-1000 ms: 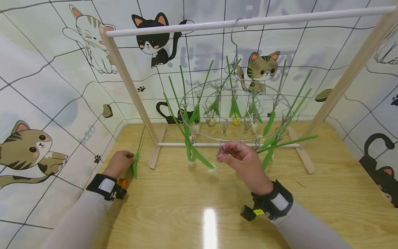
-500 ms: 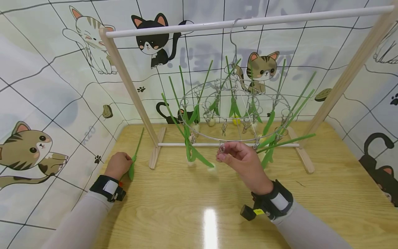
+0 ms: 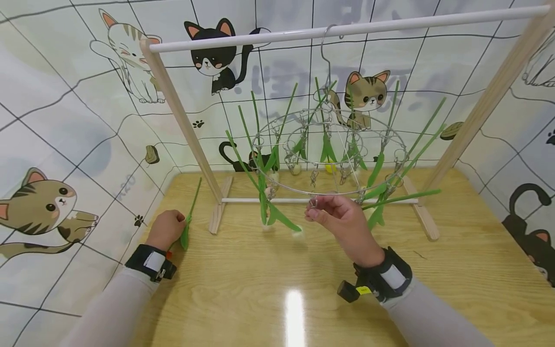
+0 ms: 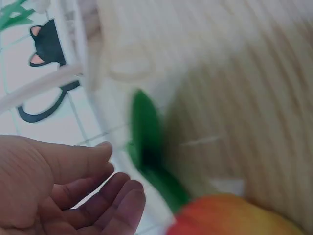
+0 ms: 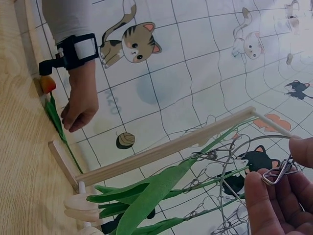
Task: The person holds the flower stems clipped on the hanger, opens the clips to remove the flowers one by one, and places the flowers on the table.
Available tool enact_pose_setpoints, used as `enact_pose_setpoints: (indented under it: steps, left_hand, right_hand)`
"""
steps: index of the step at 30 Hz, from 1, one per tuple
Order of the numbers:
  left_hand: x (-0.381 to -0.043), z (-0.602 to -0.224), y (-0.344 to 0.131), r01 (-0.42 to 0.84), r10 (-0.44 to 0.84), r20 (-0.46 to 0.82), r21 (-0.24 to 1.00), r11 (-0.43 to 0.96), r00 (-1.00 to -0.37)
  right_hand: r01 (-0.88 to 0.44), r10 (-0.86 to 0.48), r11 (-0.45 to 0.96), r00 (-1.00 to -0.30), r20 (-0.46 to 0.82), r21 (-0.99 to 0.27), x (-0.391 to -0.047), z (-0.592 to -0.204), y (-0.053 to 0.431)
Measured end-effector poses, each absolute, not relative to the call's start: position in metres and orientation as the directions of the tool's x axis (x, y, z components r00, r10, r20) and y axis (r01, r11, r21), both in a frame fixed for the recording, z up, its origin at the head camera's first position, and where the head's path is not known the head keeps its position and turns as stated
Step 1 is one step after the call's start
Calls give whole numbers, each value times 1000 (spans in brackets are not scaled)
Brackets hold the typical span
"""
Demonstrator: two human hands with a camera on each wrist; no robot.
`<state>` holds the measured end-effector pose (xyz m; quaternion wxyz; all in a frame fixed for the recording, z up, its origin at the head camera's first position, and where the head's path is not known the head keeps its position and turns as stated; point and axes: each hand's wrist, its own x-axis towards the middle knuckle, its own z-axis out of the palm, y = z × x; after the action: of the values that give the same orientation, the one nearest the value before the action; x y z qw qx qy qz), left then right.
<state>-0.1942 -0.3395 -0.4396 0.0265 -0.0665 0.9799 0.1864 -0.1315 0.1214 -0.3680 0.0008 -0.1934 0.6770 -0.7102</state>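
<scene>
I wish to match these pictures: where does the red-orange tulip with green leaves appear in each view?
Head: the red-orange tulip lies left of centre, its bloom mostly hidden.
Left wrist: its bloom is cut off by the bottom edge, right of centre; blurred green leaves stand above, more to the left.
Right wrist: at upper left, bloom uppermost, leaves below it.
Shared landmark: the person's bare left hand, close beside the tulip each time.

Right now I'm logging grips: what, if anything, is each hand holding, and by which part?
The right hand pinches a wire clip between thumb and fingers; which end is unclear. The left hand holds nothing; a tulip lies beside it.
</scene>
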Motion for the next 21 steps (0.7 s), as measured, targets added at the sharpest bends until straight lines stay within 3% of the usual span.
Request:
enact_pose_setpoints:
  steps: [11,21]
  left_hand:
    - [-166,-411,-257,84,-8,157,567,819,-988]
    - [-145,-402,-183,202,101,174,858,472,-979]
  right_hand:
    - [-270,-269,-73,-922,280,-960,-133,-369,124]
    - [-280,-271,-73,-918,289,-957,-131,-367,123]
